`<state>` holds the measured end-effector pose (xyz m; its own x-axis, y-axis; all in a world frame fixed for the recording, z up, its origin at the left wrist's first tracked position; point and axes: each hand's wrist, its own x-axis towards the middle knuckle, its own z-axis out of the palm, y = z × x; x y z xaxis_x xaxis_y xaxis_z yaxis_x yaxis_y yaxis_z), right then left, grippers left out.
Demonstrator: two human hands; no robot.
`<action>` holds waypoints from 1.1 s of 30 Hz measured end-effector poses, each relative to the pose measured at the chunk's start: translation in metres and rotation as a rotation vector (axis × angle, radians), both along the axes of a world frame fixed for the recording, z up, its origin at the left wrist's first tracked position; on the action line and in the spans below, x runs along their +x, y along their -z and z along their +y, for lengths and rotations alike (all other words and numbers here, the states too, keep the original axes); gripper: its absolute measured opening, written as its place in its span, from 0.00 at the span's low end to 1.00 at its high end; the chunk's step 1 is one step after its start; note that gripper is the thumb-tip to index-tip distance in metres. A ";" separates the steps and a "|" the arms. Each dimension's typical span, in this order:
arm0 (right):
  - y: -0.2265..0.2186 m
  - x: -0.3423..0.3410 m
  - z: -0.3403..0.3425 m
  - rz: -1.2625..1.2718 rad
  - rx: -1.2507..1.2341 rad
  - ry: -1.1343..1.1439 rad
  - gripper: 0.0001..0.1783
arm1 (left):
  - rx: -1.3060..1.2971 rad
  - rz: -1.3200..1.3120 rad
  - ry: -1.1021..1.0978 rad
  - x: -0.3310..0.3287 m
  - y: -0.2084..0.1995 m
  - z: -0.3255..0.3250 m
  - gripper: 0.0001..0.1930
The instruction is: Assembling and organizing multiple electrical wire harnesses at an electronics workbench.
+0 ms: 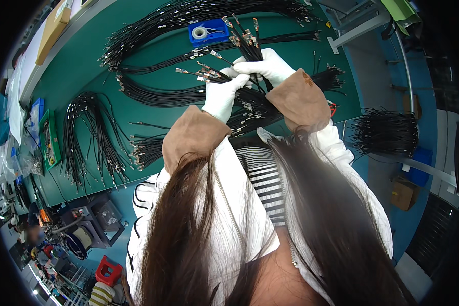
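Note:
Both my hands wear white gloves, with brown cuffs over the wrists, and they meet above the middle of the green table. My left hand is closed on a few black cables, whose metal-tipped ends stick out to the left. In my right hand is a thicker bunch of black cables, its terminal ends fanned upward. The fingertips of the two hands come together around one cable between the bunches; the exact grip is hidden. Beneath the hands lies a pile of black cables with white tags.
Long cable bundles curve along the table's far side, near a blue tray with a white tape roll. Another bundle lies at left, beside a green bin. More cables hang at right, near a metal rail.

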<state>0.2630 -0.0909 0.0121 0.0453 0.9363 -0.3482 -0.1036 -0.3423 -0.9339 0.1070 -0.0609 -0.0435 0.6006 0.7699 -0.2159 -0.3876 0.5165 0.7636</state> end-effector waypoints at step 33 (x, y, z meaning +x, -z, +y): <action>0.003 0.007 0.002 0.010 0.000 0.035 0.09 | 0.058 0.289 -0.099 -0.012 -0.023 -0.011 0.16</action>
<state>0.2702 -0.0893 0.0089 0.0748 0.9343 -0.3487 -0.1246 -0.3381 -0.9328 0.0954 -0.0720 -0.0204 0.4425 0.8376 -0.3204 -0.1963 0.4391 0.8767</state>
